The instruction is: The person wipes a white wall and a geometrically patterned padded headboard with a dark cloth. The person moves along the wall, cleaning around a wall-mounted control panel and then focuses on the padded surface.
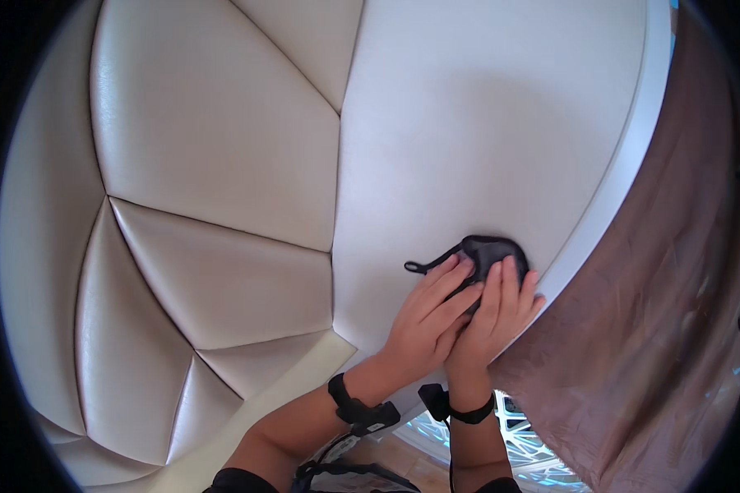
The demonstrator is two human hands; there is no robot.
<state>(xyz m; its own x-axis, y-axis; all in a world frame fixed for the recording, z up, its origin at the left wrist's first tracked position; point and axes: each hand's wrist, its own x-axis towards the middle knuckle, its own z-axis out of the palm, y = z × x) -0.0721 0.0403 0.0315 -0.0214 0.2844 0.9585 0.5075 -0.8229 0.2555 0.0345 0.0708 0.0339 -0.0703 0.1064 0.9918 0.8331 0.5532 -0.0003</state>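
Upholstered padding [222,123] in pearly beige, divided by dark seams into curved and angular facets, adjoins the left side of a white panel [469,148], our landmark. To the right of the panel, beyond its raised, curving rim [635,164], we see brown, softly creased fabric [633,329]. Near the panel's lower right edge lies a dark grey cloth [493,251] with black trim; its small loop [413,267] points toward the padding. We note both hands on this cloth, side by side and touching. The left hand [427,320] has its fingers extended over the cloth's left part; we cannot tell whether it pinches any of it. The right hand [497,308], nearer the panel's rim, is loosely open, its fingers long and slightly parted over the cloth. Below the panel we find a black wristband on each wrist and, between and beside the forearms, a bright bluish-white lattice [543,460].
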